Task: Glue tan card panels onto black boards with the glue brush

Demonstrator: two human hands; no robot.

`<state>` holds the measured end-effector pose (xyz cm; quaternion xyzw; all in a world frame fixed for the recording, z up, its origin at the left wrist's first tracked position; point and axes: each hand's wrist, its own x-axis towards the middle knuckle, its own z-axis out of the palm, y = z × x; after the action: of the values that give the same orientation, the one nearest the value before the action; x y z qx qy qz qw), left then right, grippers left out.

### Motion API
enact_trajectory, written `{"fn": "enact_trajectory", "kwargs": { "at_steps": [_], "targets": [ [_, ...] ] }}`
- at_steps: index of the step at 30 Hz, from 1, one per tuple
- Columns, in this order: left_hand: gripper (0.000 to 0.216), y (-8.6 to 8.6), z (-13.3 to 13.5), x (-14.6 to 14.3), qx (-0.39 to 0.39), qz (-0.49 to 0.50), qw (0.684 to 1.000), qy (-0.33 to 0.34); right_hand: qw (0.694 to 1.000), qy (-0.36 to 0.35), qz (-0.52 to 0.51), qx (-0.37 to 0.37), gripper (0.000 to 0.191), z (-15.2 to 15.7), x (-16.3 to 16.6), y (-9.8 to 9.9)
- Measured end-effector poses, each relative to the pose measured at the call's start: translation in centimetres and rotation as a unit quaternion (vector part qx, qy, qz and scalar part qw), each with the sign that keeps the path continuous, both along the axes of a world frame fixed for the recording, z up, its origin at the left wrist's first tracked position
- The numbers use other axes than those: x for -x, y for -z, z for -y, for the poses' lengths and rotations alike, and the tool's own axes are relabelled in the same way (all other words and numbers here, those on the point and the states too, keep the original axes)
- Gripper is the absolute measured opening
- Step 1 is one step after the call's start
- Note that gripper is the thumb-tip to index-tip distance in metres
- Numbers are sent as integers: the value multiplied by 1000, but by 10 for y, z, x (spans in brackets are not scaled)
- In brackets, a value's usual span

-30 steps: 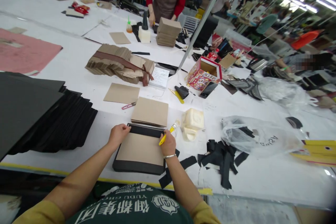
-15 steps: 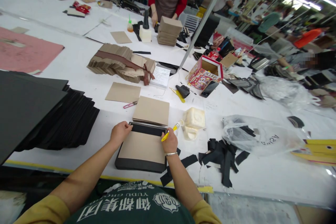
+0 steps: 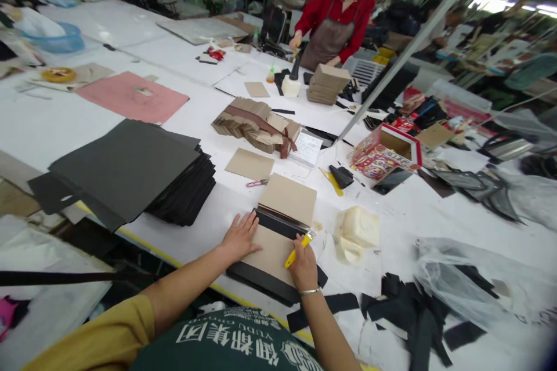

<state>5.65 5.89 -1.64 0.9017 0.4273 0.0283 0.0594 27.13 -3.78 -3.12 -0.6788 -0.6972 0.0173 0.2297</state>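
Observation:
My left hand lies flat, fingers spread, on the left edge of a tan cardboard panel. That panel rests on a black sheet, which shows as a band along its near and far sides. In my right hand is a yellow-handled paintbrush, its bristle end pointing up and away; the hand rests at the panel's right edge. Just beyond lie more tan panels. To the right of my right hand stands a cream-coloured, glue-crusted container.
A tall stack of black sheets stands on the left. Black strips and a clear plastic bag lie at right. Farther back are bundled cardboard pieces, a red box, a slanting metal pole and a co-worker in red.
My left hand has gone from pinching the far left corner to lying flat on the panel. My right hand keeps the brush. The camera view has turned left.

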Motion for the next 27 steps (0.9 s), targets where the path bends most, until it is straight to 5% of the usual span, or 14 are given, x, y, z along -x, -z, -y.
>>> {"fn": "enact_trajectory", "kwargs": {
  "at_steps": [3,8,11,14,16,22,25,27],
  "targets": [
    [66,-39,2,26,-42,45,997,-50,1000,16,-9,-25,36,8,-3,-4],
    [39,-130,21,77,-220,198,955,-11,995,7,-63,-77,32,3,20,-28],
    [45,-165,22,124,-328,217,910,-133,989,-11,-118,-85,32,-10,47,-54],
    [53,-175,11,174,-301,171,892,-292,979,-44,-182,-83,28,-22,78,-84],
    [49,-173,2,200,-241,166,901,-320,972,-67,-213,-74,25,-28,97,-100],
    [33,-184,-7,221,-130,209,932,-268,951,-115,-282,-53,27,-34,131,-125],
    [25,-193,1,203,-216,215,915,-264,932,-110,-344,-34,23,-34,140,-135],
    [21,-192,12,181,-279,230,913,-187,907,-91,-410,-12,19,-32,146,-143]
  ]
}}
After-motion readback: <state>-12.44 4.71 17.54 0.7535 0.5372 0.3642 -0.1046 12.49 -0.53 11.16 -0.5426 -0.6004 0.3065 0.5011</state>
